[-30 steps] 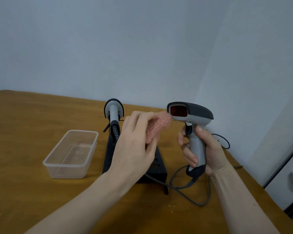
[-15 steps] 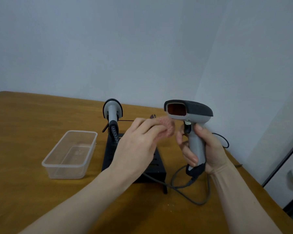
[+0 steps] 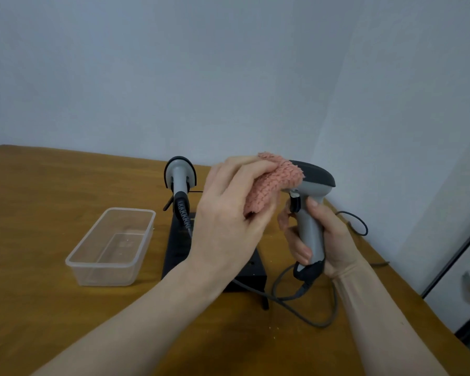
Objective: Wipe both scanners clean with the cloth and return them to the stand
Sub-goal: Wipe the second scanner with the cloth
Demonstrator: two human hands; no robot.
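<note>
Two bare hands work at three o'clock: the right hand (image 3: 326, 240) grips the grey handheld scanner (image 3: 311, 213) upright by its handle, while the left hand (image 3: 228, 213) presses the pink knitted cloth (image 3: 273, 183) over its head. A second grey scanner (image 3: 180, 180) sits in the black stand (image 3: 179, 245) at twelve o'clock.

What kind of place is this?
Probably a plain office or workroom: a wooden table against bare walls, with barcode scanners on a stand and a clear plastic tub.
</note>
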